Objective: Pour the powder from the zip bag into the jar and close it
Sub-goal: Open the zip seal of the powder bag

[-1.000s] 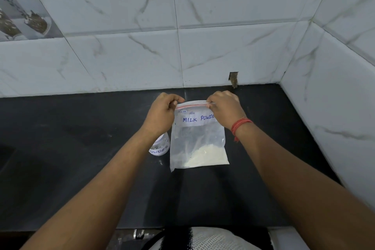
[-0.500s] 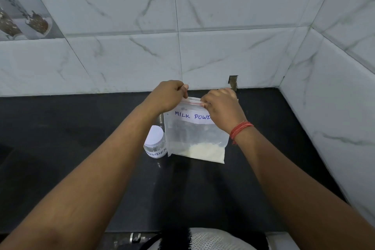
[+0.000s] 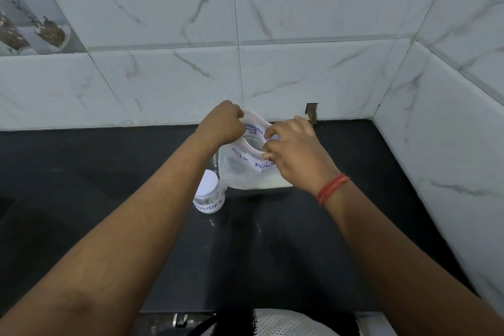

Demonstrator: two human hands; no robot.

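Both hands are up at the mouth of a clear, floppy plastic zip bag [image 3: 245,169] held over the black, smooth bench [image 3: 109,172]. The left hand [image 3: 222,124] has its fingers [image 3: 240,117] curled tight, pinching the far lip of the bag. The right hand [image 3: 296,150] has its fingers [image 3: 268,135] bent over and pinching the near lip, thumb tucked against it. Between the two sets of fingers the thin pinkish zip strip is pulled apart into a curved, gaping opening that faces up and towards the tiled wall.

Below the fingers the bag hangs with its long axis roughly upright and leaning, the bottom edge towards the bench; whether it touches I cannot tell. A white label across the near face reads "MILK POW…" in blue handwriting, the rest hidden under the right hand. A low, pale band of powder [image 3: 261,183] lies along the bottom of the bag.

Just below and to the left of the left-hand fingers, beside the bag's lower corner, a small round clear jar [image 3: 209,198] stands upright on the bench with a flat white lid on top and a label ending in "OWDER". A red thread band [image 3: 332,188] circles the right wrist. The wall [image 3: 300,68] behind is glossy white marble-veined tile.
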